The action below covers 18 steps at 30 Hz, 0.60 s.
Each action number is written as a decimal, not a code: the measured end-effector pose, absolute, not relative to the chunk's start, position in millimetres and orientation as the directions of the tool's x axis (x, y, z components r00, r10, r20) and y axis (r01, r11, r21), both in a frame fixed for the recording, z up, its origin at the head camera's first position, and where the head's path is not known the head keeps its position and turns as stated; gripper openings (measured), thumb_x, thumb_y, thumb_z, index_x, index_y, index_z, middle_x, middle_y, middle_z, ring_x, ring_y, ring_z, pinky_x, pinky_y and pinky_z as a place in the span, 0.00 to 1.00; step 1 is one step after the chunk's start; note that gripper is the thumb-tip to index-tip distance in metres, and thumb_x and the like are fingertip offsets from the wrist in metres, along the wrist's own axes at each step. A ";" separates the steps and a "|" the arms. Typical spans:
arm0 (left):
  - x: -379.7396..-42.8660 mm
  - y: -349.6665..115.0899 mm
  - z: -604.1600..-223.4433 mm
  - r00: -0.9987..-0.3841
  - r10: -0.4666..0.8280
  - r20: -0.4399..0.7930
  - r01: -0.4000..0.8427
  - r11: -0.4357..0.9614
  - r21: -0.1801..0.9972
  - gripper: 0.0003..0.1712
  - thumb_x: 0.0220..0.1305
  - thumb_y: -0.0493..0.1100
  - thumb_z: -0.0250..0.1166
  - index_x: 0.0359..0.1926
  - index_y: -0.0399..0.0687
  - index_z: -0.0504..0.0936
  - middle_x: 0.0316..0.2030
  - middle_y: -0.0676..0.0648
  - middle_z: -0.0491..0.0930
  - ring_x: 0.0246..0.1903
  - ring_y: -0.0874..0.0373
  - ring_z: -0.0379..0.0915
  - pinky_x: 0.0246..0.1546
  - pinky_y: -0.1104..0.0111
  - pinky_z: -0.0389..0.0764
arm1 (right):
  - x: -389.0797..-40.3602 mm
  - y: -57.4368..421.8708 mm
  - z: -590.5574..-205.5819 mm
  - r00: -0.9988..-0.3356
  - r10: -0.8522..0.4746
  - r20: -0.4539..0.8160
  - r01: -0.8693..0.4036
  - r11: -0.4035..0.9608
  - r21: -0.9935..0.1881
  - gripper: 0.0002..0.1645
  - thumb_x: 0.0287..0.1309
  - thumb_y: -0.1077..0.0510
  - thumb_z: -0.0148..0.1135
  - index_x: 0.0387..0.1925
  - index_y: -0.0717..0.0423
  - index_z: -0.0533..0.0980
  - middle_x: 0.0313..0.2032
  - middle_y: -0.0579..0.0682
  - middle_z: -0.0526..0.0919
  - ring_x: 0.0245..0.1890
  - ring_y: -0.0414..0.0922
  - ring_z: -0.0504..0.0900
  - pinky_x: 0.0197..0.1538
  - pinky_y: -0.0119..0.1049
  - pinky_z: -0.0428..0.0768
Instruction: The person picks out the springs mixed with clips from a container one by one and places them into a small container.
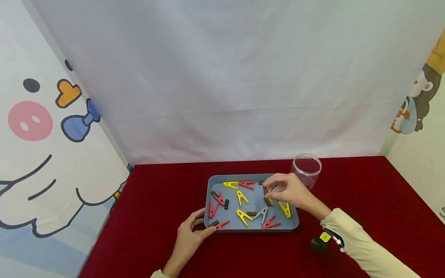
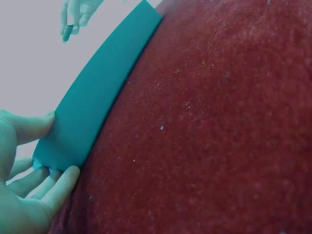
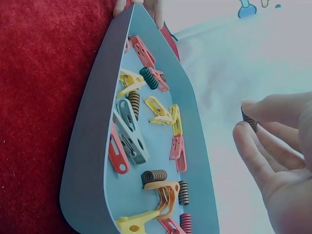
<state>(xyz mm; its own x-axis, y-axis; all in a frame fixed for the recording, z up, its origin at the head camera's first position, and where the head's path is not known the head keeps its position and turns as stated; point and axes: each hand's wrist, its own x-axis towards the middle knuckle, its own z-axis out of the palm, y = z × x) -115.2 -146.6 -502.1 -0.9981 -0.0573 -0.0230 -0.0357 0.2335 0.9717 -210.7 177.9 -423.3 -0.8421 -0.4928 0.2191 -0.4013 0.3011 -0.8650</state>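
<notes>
A blue-grey tray holds red, yellow, grey and orange clothespins and several short coil springs. My right hand is above the tray's right part, pinching a dark brown coil spring between thumb and fingertips. In the left wrist view that spring shows below the fingers. My left hand grips the tray's near left corner, thumb against the front wall, fingers around the side. Inside the tray lie a grey clothespin, a green spring and a red spring.
Behind the right hand, at the tray's back right, stands a clear open jar. Dark red cloth covers the table. A white curtain hangs along the back, with printed cartoon cloth at both sides.
</notes>
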 end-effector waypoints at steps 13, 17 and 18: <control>-117.0 -147.0 -499.4 -0.999 -0.046 -0.013 -0.025 0.264 0.964 0.41 0.45 0.46 0.78 0.62 0.51 0.71 0.55 0.45 0.73 0.49 0.51 0.72 0.37 0.71 0.79 | -209.9 186.0 -417.5 -0.858 -0.468 0.213 -0.363 0.259 -0.895 0.16 0.50 0.63 0.71 0.42 0.63 0.81 0.40 0.56 0.82 0.36 0.47 0.82 0.33 0.36 0.81; -117.9 -146.4 -497.6 -1.000 -0.028 0.001 -0.006 0.250 0.968 0.42 0.45 0.43 0.77 0.63 0.48 0.71 0.54 0.43 0.74 0.48 0.50 0.73 0.35 0.71 0.79 | -211.4 191.2 -416.9 -0.856 -0.472 0.213 -0.349 0.222 -0.910 0.15 0.52 0.65 0.69 0.43 0.66 0.80 0.39 0.59 0.81 0.35 0.52 0.83 0.29 0.39 0.80; -118.1 -146.3 -497.3 -1.000 -0.024 0.003 -0.003 0.244 0.970 0.42 0.45 0.42 0.77 0.63 0.47 0.71 0.55 0.42 0.74 0.48 0.50 0.73 0.35 0.71 0.79 | -211.6 192.3 -416.6 -0.855 -0.472 0.213 -0.346 0.215 -0.913 0.15 0.52 0.65 0.68 0.43 0.66 0.80 0.39 0.59 0.81 0.35 0.53 0.83 0.30 0.40 0.81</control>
